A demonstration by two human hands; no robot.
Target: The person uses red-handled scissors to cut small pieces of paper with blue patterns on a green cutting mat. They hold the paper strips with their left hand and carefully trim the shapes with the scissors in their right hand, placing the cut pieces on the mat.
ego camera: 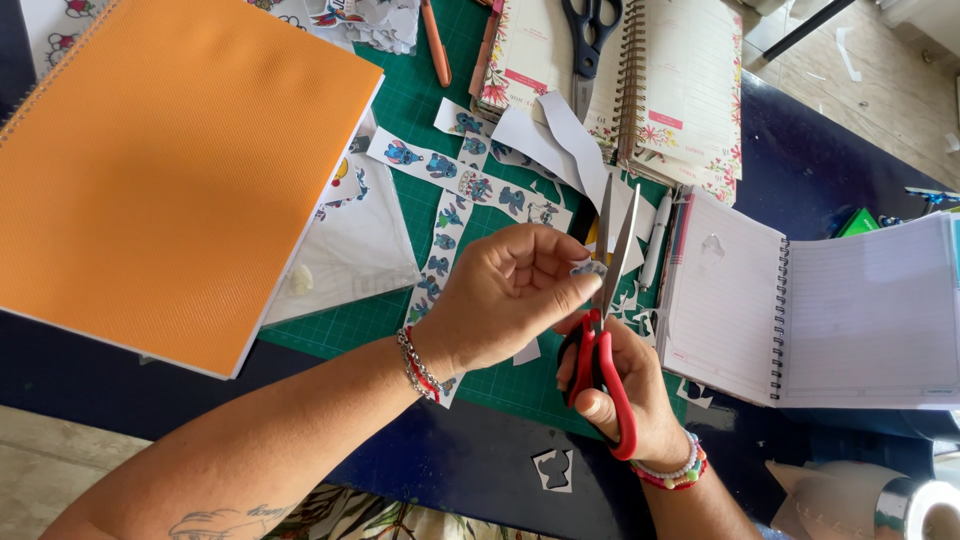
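Note:
My left hand [510, 290] pinches a small printed sticker cut-out [588, 268] between thumb and fingertips, over the green cutting mat [420, 110]. My right hand [630, 395] grips red-handled scissors [610, 300], its fingers through the loops. The blades point up and are slightly apart, right beside the cut-out. Strips of blue cartoon stickers [455, 180] lie on the mat just beyond my left hand. Paper offcuts are scattered under and around both hands.
A large orange notebook [170, 160] covers the left side. An open lined spiral notebook [810, 310] lies to the right, a floral spiral planner [680, 80] with black scissors [590, 40] at the back. A white pen [655, 240], an orange pen [435, 45] and a tape roll [920, 510] are nearby.

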